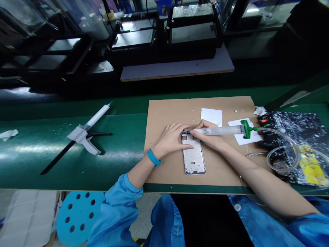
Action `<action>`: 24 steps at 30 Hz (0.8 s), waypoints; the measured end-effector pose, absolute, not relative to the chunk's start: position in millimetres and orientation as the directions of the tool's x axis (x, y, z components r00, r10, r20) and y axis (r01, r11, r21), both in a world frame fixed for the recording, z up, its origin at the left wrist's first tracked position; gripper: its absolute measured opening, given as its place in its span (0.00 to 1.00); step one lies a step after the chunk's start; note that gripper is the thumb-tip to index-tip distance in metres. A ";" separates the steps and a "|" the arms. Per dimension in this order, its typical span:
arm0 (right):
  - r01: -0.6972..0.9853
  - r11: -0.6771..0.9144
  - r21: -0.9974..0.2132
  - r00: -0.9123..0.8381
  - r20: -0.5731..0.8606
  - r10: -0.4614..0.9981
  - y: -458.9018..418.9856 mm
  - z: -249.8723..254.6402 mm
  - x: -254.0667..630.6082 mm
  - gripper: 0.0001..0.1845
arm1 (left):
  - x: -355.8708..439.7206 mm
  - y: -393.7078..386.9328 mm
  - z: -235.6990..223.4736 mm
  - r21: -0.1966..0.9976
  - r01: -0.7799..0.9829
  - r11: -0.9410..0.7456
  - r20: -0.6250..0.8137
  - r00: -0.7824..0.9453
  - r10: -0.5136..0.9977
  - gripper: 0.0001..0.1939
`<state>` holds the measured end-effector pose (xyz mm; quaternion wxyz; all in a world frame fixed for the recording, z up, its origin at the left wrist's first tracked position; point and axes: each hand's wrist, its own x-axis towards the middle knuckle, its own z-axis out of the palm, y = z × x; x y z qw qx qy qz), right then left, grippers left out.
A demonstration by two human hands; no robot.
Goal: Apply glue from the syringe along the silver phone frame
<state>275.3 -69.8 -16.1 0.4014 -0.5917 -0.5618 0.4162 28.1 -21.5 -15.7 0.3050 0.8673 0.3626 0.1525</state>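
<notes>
The thin, light, rigid phone frame (pixel 193 153), judged easily bent, lies flat on the cardboard sheet (pixel 167 113), pinned at its upper-left edge by the flattened left hand (pixel 171 139), while the right hand (pixel 209 135) is closed around the dispensing syringe (pixel 218 130), its tip at the frame's top edge.

White dispensing gun (pixel 84 134) on the green belt (pixel 38 151), paper scraps (pixel 211 115) on cardboard (pixel 169 113), blue stool (pixel 77 216) below.

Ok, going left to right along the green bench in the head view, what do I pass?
Crumpled white scrap → dispensing gun → left hand → phone frame → right hand → syringe's green cap → clear cup.
</notes>
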 end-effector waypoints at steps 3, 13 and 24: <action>0.333 -0.046 -0.942 0.020 -0.042 0.999 -69.3 -16.6 275.3 0.25 | 28.0 -21.4 -14.9 0.640 0.537 -0.550 0.039 0.692 0.721 0.47; 0.339 -0.020 -0.941 -0.005 -0.024 1.000 -69.5 -18.4 277.0 0.23 | 28.1 -22.3 -13.2 0.637 0.539 -0.551 0.035 0.694 0.719 0.46; 0.294 -0.012 -0.956 0.017 -0.008 1.000 -67.2 -16.8 274.7 0.27 | 26.0 -23.1 -9.6 0.625 0.562 -0.542 0.019 0.683 0.730 0.47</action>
